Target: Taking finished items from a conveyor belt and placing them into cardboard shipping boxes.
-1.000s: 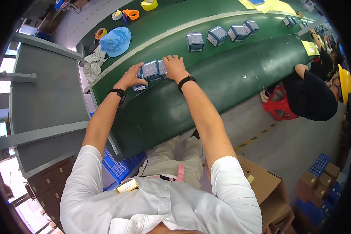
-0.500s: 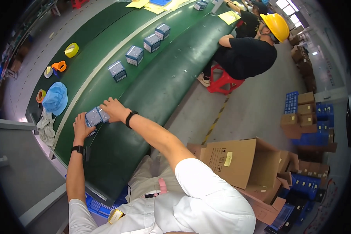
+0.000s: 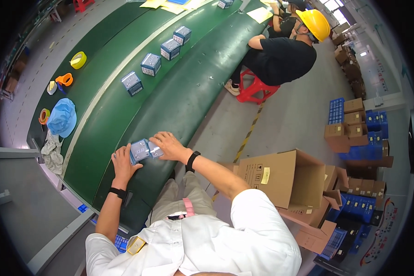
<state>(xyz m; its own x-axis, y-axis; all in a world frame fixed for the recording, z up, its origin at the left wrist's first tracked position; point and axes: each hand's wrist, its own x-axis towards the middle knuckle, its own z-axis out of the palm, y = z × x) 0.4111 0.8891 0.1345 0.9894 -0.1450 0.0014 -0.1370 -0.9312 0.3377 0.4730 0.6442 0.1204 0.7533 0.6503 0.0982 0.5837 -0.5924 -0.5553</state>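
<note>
Grips the left end of a short run of blue-grey boxes (image 3: 140,151) with the left hand (image 3: 122,163), bending the fingers along the upper-left side and stretching the thumb apart from them toward the near edge. Keeps that hand partly open, curved around the end of the run, neither flat nor clenched. Clasps the opposite end with the right hand (image 3: 171,147), laying bent fingers over the top and far edge of the rightmost box. Cannot tell how the right thumb sits, hidden as it is from above. Squeezes at least two boxes side by side between both palms, face against face, over the dark green padded strip (image 3: 175,99) near the body. Cannot tell resting from slightly lifted. Wears a dark band (image 3: 118,192) on the left wrist and another on the right.

Farther up the table, has in view four similar boxes (image 3: 151,64) in a slanting row, well apart from both hands. To the left, has a blue cap (image 3: 62,117) beside a pale crumpled cloth (image 3: 52,154), then an orange tape dispenser (image 3: 65,79) and a yellow tape roll (image 3: 78,60). To the right, has an open cardboard carton (image 3: 280,188) near the right forearm, and beyond, a co-worker (image 3: 285,57) seated on a red stool (image 3: 255,89)
</note>
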